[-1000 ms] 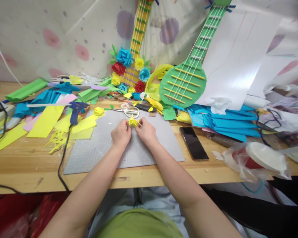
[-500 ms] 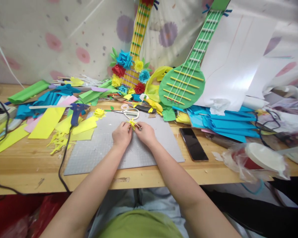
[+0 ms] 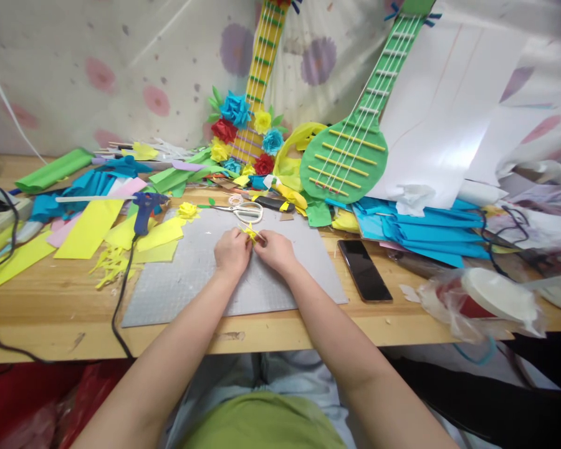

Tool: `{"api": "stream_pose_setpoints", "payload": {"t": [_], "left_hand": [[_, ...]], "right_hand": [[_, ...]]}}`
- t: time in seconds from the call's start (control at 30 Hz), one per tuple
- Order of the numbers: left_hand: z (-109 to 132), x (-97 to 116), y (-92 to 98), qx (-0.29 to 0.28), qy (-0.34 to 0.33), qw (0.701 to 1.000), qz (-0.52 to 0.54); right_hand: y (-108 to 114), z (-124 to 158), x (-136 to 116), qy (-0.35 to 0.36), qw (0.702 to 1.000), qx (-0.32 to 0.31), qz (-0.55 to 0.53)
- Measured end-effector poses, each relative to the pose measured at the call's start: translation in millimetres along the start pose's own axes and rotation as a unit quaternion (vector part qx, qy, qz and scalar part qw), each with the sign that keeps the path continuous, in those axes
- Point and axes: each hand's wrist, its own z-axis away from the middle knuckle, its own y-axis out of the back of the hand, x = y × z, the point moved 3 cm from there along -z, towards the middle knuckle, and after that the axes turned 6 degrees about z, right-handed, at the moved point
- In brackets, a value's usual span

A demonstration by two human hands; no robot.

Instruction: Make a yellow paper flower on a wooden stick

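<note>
Pinching a small yellow paper flower [image 3: 251, 233], your left hand [image 3: 232, 252] and right hand [image 3: 273, 251] grip it over the grey cutting mat [image 3: 191, 280], white-handled scissors [image 3: 247, 212] at 12 o'clock.

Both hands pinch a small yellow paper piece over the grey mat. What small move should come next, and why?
Probably roll the yellow paper piece one small turn tighter between left hand and right hand: it looks loose, unlike the yellow flower at the grey mat corner.

Both forearms come up from btm of frame & converge at ctr, L hand [image 3: 232, 252] & R hand [image 3: 275, 251] side by side just above mid-frame, nearly touching, backs up, wrists low, fingers curled in w/ thumbs & fingertips pinched tight between them.
</note>
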Motion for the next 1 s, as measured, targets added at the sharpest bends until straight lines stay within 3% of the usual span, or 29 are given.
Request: {"api": "stream_pose_setpoints", "payload": {"t": [0.47,0.83,1.0], "left_hand": [[-1.0,0.9,5.7,0.039,-0.039,0.998,-0.008],[0.3,-0.2,2.6,0.063,-0.065,0.996,-0.001],[3.0,1.0,5.1,0.067,-0.062,0.995,0.049]], "right_hand": [[6.9,1.4,-4.9,0.018,0.999,0.003,0.041],[7.9,-1.6,5.0,-0.051,0.997,0.011,0.054],[7.3,-2.3,8.5,-0.064,0.997,0.008,0.050]]}}
